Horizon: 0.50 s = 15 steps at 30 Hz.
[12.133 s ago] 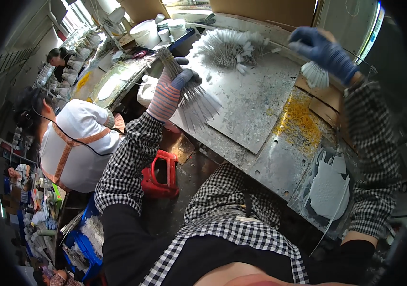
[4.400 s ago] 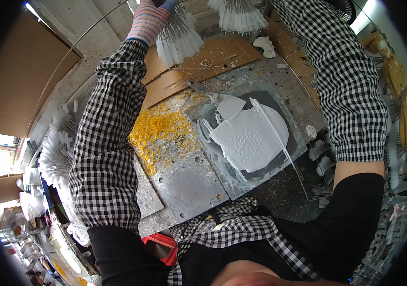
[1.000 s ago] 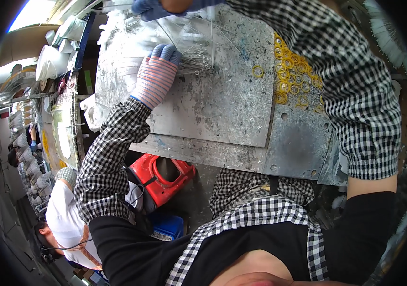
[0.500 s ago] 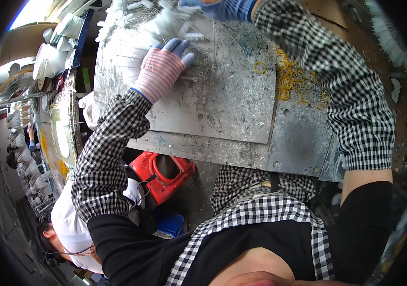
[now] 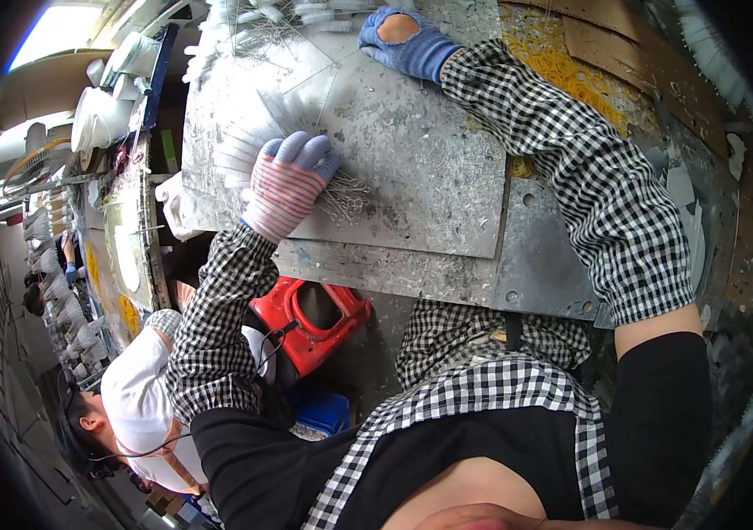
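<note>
The left hand (image 5: 290,185) grips brushes (image 5: 346,198) on the surface (image 5: 429,181), fingers closed. The right hand (image 5: 406,44) is near loose brushes (image 5: 331,26); I cannot tell whether its fingers hold anything.

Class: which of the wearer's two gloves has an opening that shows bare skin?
The plain blue glove on the right hand; the left hand's orange-striped glove shows no such opening.

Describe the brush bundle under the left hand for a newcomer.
On the grey table, find the left hand, in a striped glove. The bundle lies beneath: white bristles fan left, wires poke out right. Unlike the far pile, it's under a hand.
</note>
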### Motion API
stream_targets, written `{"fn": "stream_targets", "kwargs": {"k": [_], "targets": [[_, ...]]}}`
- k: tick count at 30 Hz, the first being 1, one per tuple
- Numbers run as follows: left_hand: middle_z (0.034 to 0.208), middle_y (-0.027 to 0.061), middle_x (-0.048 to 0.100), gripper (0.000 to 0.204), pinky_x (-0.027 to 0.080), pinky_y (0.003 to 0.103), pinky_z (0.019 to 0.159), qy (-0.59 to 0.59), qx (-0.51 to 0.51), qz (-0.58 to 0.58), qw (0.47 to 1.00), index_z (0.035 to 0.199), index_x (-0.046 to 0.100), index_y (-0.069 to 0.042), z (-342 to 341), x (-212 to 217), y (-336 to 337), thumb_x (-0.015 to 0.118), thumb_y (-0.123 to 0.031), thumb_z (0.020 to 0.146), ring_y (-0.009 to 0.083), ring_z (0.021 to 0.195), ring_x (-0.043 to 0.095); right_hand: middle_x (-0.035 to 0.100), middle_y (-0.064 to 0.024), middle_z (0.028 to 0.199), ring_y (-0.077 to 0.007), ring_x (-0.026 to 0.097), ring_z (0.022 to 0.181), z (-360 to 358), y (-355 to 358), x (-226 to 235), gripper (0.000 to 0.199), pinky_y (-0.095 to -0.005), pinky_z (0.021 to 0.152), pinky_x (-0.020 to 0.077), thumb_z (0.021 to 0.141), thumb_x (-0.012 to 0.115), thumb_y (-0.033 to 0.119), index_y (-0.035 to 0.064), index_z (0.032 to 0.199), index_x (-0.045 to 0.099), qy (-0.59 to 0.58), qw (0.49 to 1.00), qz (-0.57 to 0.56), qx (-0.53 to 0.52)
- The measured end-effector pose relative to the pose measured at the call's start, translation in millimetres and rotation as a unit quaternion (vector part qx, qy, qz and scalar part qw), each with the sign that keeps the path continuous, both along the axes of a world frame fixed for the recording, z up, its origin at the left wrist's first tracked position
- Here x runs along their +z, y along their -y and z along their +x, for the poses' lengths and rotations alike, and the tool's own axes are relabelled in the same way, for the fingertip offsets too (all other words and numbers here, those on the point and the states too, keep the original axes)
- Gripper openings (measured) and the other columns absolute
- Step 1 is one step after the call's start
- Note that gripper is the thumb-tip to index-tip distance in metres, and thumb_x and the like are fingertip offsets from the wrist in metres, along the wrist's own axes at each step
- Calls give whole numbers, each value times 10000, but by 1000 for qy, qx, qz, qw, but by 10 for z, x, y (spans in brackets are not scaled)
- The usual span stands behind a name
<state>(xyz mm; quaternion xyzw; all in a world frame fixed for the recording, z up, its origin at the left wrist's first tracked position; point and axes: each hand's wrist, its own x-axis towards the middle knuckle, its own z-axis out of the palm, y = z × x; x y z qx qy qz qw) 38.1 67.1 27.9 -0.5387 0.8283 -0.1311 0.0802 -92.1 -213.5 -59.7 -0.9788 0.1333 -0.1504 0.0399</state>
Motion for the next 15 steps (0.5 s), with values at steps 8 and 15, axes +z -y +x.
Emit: {"fn": "stream_targets", "kwargs": {"k": [8,15], "targets": [[1245,-18,646,260,423,439,968,-143,-27,-81,986,1008,692,-180,-125,407,145,710,-147,751,231,1175,597,677,-139,1191,-273,633,1119,-34,-865,-327,323,-350,1053,493,979,556,130,75,1287,636,195,973,27,121],[1074,79,716,176,467,424,1029,-424,-4,-223,878,913,637,-85,-8,733,-99,718,28,804,269,1098,660,673,-153,1182,-301,653,1043,-356,-181,356,295,-351,1013,520,1026,525,235,50,1219,651,-112,987,67,-97]]}}
